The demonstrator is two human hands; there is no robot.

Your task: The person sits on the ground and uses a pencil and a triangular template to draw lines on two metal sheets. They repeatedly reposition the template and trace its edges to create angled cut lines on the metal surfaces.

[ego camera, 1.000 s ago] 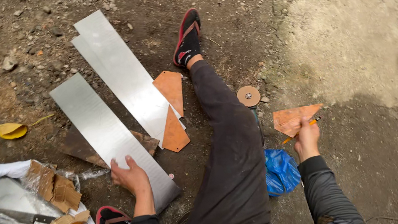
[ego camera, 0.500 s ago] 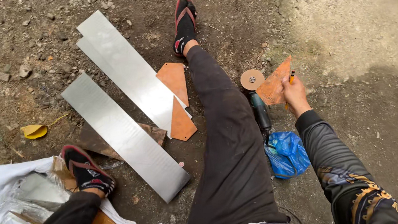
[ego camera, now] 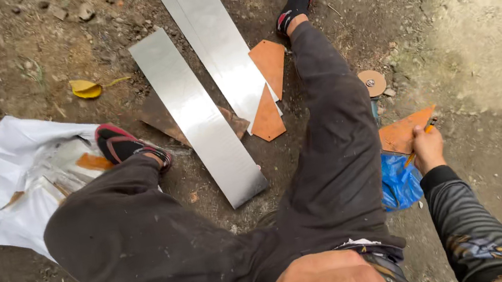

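Since half a second ago the right hand (ego camera: pixel 428 148) has drawn the orange triangular sheet (ego camera: pixel 404 132) back from beside the round disc (ego camera: pixel 372 82) to a spot nearer the body, and the left knee has swung further across the lower middle of the view; the fingers of that right hand are curled shut around the sheet's near edge together with a slim orange pencil (ego camera: pixel 420 142), whose tip shows near the sheet's upper corner; the sheet lies tilted just above the ground, close beside a crumpled blue bag (ego camera: pixel 398 184) and against the outstretched right leg (ego camera: pixel 331 118); the disc rests on the dirt just beyond it. Bare skin fills the bottom centre of the frame, but whether that is the left hand, and how its fingers stand, I cannot tell. Farther left, two long shiny metal strips (ego camera: pixel 200 118) lie side by side on the soil, with two more orange cut-offs (ego camera: pixel 267 88) at the right-hand strip's edge; the left foot in a red-trimmed sandal (ego camera: pixel 124 145) stands on the edge of a white plastic sack (ego camera: pixel 8 190); a yellow leaf (ego camera: pixel 85 88) lies beyond.
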